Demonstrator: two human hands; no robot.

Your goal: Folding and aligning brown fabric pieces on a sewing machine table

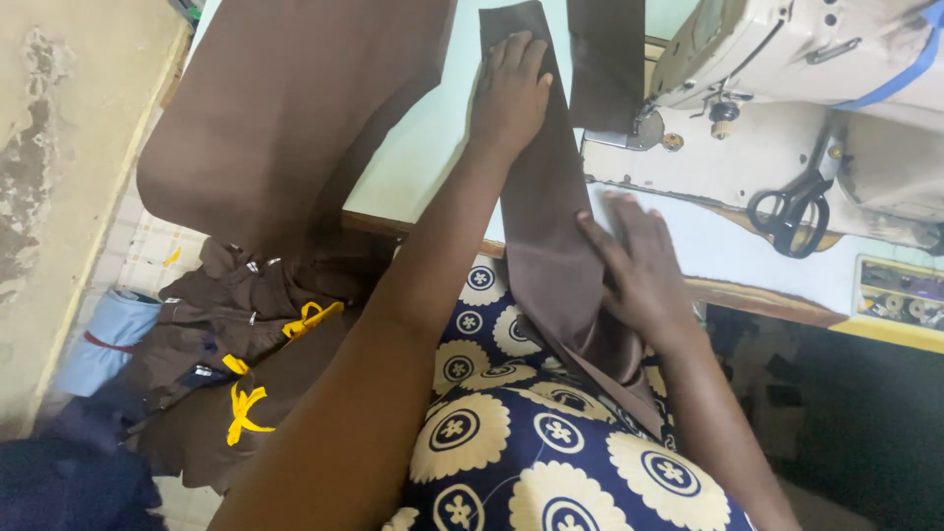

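The left hand (511,88) lies flat on a long brown fabric strip (546,216) on the pale tabletop (423,147); the right hand (639,265) presses the strip's lower part. Right of that hand, black scissors (792,211) rest by a sewing machine (787,88).
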